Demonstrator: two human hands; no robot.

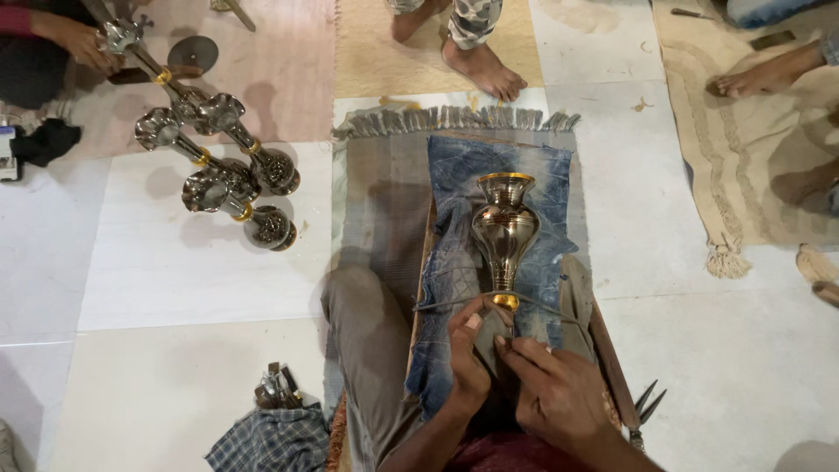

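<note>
Head view: a shiny vase (504,229) lies on a blue cloth (454,262) so it stays soft and safe. Left hand (468,350) grips its gold base to hold it steady. Right hand (552,391) pinches something small beside it

**Vase Lies Just Beyond the Fingers, on Cloth Over a Plank**

The metal vase (505,232) lies just beyond the fingers (476,322) of both hands, its base touching them and its mouth pointing away. Under it is a denim cloth (454,262), spread on a wooden plank (612,358) over a fringed rug (376,201) on the floor. Far left of the fingers lie more metal vases (218,166). Near left sits a checked cloth (271,437) bearing tools (278,389). Right, beside the plank, lie shears (645,409).
</note>
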